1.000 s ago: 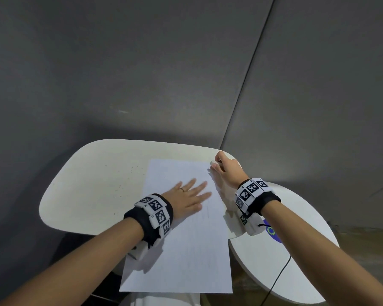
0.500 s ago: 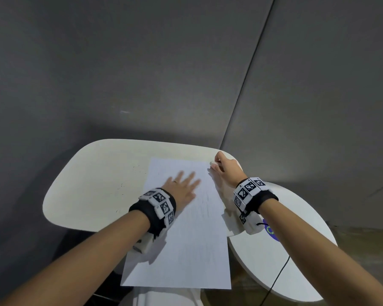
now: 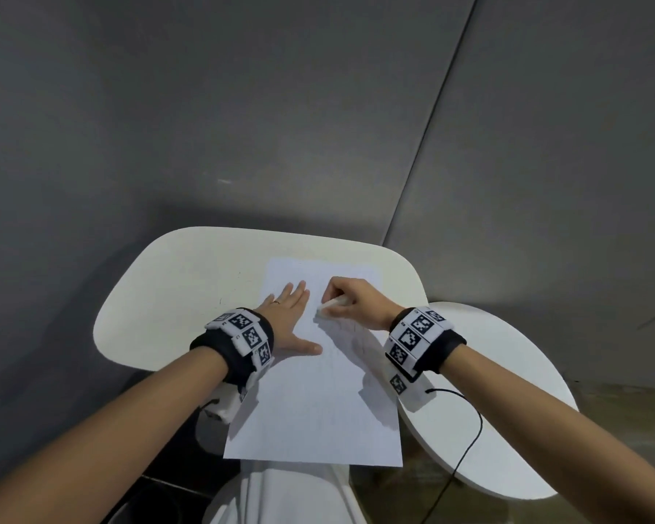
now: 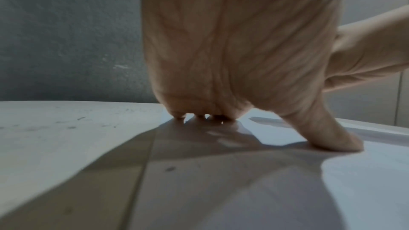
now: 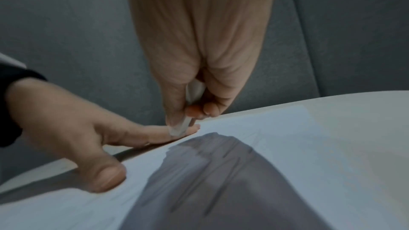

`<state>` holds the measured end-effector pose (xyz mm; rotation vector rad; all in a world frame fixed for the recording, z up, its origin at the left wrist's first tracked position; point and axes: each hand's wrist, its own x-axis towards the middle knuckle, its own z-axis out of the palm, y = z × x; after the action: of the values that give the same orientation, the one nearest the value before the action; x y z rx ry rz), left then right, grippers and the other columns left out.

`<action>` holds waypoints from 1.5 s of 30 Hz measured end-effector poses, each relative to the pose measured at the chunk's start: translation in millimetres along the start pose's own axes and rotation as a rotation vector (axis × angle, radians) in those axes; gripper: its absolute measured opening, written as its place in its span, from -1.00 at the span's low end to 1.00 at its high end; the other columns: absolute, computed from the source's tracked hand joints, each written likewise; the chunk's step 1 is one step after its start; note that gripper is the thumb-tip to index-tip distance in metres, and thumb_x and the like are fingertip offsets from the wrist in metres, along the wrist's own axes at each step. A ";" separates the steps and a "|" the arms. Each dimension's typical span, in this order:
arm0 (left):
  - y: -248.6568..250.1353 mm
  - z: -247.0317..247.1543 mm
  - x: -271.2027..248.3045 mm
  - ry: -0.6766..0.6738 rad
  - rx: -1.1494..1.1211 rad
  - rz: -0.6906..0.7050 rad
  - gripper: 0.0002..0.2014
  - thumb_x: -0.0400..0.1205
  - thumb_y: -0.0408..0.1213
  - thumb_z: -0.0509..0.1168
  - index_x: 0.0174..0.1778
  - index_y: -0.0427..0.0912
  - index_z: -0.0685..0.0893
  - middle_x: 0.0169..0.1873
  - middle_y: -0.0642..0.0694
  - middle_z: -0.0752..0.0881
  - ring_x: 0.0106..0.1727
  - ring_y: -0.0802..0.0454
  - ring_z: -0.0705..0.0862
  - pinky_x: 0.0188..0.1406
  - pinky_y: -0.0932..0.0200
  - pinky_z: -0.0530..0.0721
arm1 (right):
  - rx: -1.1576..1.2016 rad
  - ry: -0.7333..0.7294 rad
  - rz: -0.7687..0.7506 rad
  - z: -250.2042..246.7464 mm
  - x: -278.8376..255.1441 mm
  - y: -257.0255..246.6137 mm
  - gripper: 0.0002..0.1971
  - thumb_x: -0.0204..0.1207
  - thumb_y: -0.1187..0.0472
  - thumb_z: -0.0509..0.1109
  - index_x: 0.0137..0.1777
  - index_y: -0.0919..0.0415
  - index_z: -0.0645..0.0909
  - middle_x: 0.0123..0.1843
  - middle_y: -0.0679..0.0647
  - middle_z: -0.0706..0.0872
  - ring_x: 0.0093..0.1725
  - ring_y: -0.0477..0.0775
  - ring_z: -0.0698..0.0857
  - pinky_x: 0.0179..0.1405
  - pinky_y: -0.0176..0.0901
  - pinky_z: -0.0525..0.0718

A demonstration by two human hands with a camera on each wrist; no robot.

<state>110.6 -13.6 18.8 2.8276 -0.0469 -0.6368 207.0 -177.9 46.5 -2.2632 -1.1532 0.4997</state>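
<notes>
On the pale, rounded table (image 3: 174, 296) in front of the person lies a white sheet of paper (image 3: 318, 410), lengthwise away from the body, its near edge hanging past the table's rim. The left hand (image 3: 288, 319) lies flat on the sheet's left side, fingers straight and close together and pointing away, the thumb (image 4: 327, 134) spread out to the right and pressed down on the paper; it holds nothing. A thin ring (image 3: 276, 302) shows on one of its fingers. The right hand (image 3: 356, 300) hangs just beside it over the upper middle of the sheet, fingers curled in a pinch around a slim white stick (image 3: 331, 305) like a pen or crayon. The stick slants down and to the left, its lower end close to the left forefinger; whether that end touches the paper cannot be told. The right wrist view shows a few faint dark strokes (image 5: 221, 190) on the sheet in the hand's shadow. Both wrists wear black bands with white blocks of black-and-white square markers (image 3: 243, 342), and a thin black cable (image 3: 469, 440) trails from the right one. A second, round white table (image 3: 507, 391) stands lower to the right, partly under the first. Behind both rises a grey wall (image 3: 280, 107).
</notes>
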 end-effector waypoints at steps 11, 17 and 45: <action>-7.4 4.2 8.7 0.102 -0.090 0.029 0.43 -0.02 0.64 0.00 0.70 -0.12 -0.25 0.68 -0.05 -0.29 0.69 -0.06 -0.29 0.64 -0.10 -0.21 | -0.270 -0.199 0.046 4.2 19.1 -25.3 -0.90 0.42 0.35 0.41 -0.12 0.38 0.60 -0.02 0.24 0.74 -0.15 0.07 0.57 -0.32 -0.34 0.42; -8.4 6.6 8.1 0.123 -0.123 0.035 0.41 0.05 0.62 0.11 0.70 -0.12 -0.25 0.68 -0.03 -0.29 0.69 -0.03 -0.30 0.64 -0.08 -0.23 | -0.249 -0.213 0.086 5.1 17.9 -29.7 -0.93 0.46 0.31 0.39 -0.20 0.22 0.55 -0.15 0.00 0.69 -0.20 -0.02 0.58 -0.38 -0.45 0.41; -7.8 5.5 4.7 0.122 -0.089 0.043 0.23 0.24 0.50 0.25 0.71 0.04 -0.18 0.68 -0.05 -0.29 0.69 -0.09 -0.30 0.61 -0.17 -0.23 | -0.200 -0.292 0.108 1.0 12.3 -23.1 -0.78 0.39 0.28 0.47 -0.35 0.16 0.46 -0.37 -0.13 0.55 -0.37 -0.10 0.49 -0.40 -0.36 0.41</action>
<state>112.3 -7.6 10.1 2.7654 -0.0563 -0.4447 199.1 -156.3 59.0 -2.4938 -1.2743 0.8123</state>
